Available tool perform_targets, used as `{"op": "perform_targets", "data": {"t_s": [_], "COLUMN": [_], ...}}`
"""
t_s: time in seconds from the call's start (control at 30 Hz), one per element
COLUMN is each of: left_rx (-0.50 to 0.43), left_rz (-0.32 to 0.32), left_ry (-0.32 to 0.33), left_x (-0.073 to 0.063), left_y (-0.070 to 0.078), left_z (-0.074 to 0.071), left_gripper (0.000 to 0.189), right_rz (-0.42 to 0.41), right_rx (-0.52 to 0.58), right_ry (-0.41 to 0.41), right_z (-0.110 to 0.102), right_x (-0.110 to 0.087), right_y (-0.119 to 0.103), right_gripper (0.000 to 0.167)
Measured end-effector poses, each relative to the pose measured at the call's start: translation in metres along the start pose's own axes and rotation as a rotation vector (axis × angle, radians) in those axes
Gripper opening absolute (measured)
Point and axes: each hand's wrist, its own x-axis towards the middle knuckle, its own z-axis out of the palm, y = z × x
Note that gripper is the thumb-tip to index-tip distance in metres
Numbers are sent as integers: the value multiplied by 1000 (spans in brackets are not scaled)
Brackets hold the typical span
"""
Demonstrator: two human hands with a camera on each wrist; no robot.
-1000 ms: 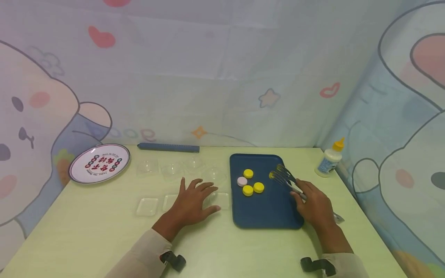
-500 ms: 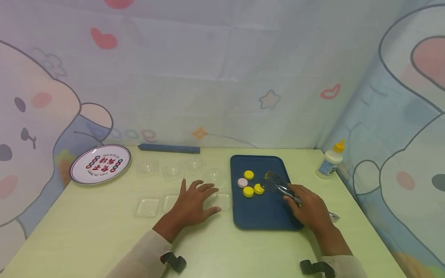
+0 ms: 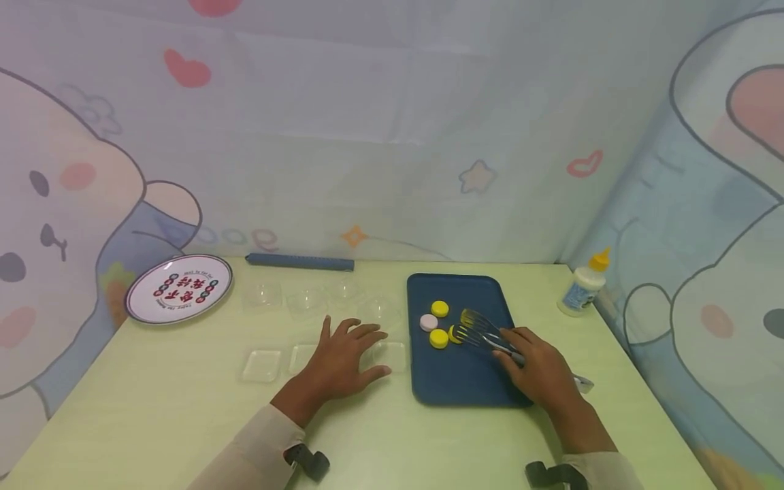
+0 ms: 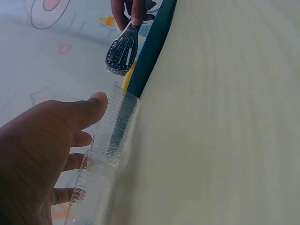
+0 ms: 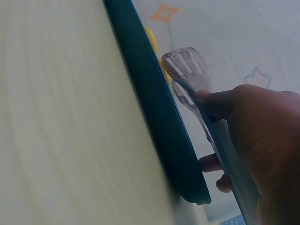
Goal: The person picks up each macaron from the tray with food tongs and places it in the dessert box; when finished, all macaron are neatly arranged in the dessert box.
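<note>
My right hand (image 3: 540, 371) grips metal tongs (image 3: 499, 342) with slotted heads over the dark blue tray (image 3: 465, 384). The heads are slightly apart, at a round yellow piece (image 3: 452, 334) that they partly cover; whether they touch it I cannot tell. Beside it on the tray lie two more macaron-like yellow pieces (image 3: 438, 339) and a pale pink one (image 3: 429, 322). Left of the tray, my left hand (image 3: 339, 361) has its fingers spread over a row of clear square plastic boxes (image 3: 390, 356). In the left wrist view, its thumb is by a box's (image 4: 112, 126) upper edge.
Behind the boxes stand several clear domed plastic pieces (image 3: 306, 299). A white patterned plate (image 3: 179, 289) is at the far left, and a dark blue bar-shaped object (image 3: 300, 261) lies along the back edge. A glue-type bottle (image 3: 582, 286) with a yellow nozzle stands right of the tray.
The right hand has moved left with the tongs, bringing their heads from the tray's right part to the nearest yellow piece. The left hand has stayed in place.
</note>
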Motion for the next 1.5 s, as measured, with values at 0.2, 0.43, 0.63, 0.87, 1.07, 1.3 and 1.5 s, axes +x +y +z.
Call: {"op": "perform_targets", "data": {"t_s": [0.2,0.43,0.63,0.87,1.07,1.3,1.5], "left_rx": [-5,-6,-23,-20,-13,-5,-15], "left_rz": [4,4,5,23,23,19,27], "left_ry": [-3,-10,-4,-8,-8,-6,-8], "left_x": [1,-1,-1,-1,0,0,1], "left_y": [-1,-1,0,-1,-3,-3,-3], "left_z": [-4,-4,-2,0,3,4,2], "left_gripper": [62,62,60,59,58,58,58], "right_rz": [47,91,100,148,167,159,98], "right_rx": [7,6,-2,-12,-43,-60,-76], "right_ry": [-55,-139,-163,-173,-168,-119,-6], "right_z": [-1,0,-3,-6,-6,-5,-2], "right_x": [3,3,4,5,4,3,5], "right_y": [-4,-5,-4,-7,-8,-8,-12], "right_gripper": [47,46,45,43,43,44,44]}}
